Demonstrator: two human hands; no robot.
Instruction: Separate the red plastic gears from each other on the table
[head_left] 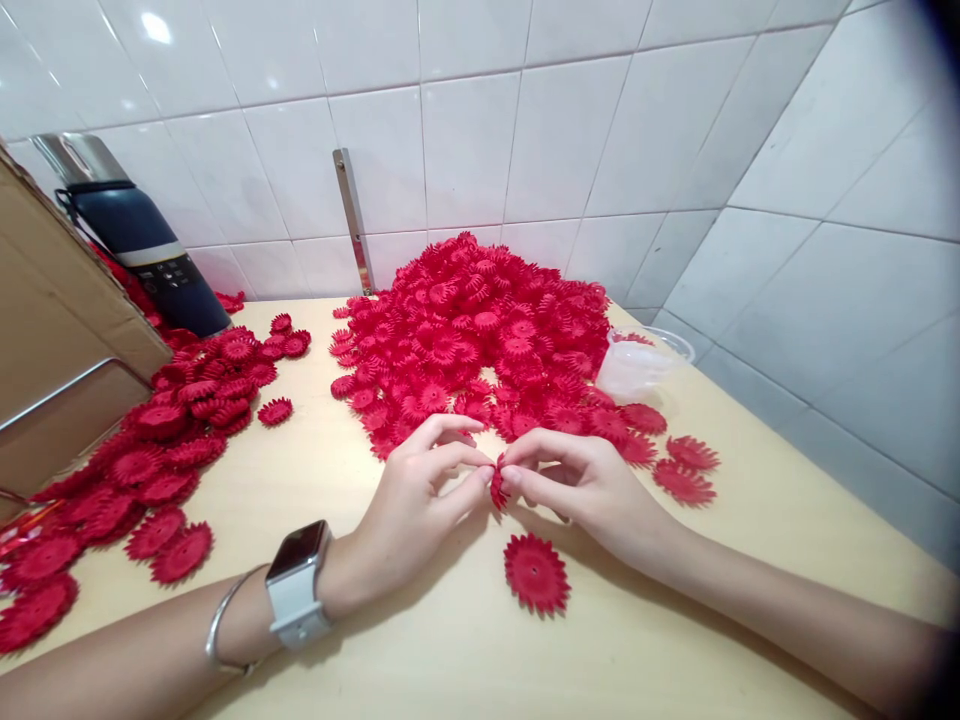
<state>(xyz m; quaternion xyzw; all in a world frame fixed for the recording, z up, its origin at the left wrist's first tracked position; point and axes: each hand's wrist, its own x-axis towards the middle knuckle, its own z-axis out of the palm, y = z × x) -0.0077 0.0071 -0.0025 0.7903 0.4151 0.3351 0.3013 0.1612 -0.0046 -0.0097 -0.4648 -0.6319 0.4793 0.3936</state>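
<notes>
left forearm (142, 645); beyond loose serrated disc (537, 574), left hand (416, 485) and right hand (592, 490) fingertip-pinch red piece (498, 484) edge-on, likely for control.

The discs (480, 335) look matt and cloth-like, the wall tiles (471, 150) smooth and glossy

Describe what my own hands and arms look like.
Your left hand and right hand are gloveless; no sleeves show. The left wrist bears a rectangular watch with dark screen and pale band, plus a thin silvery bangle; the right shows no jewellery.
</notes>
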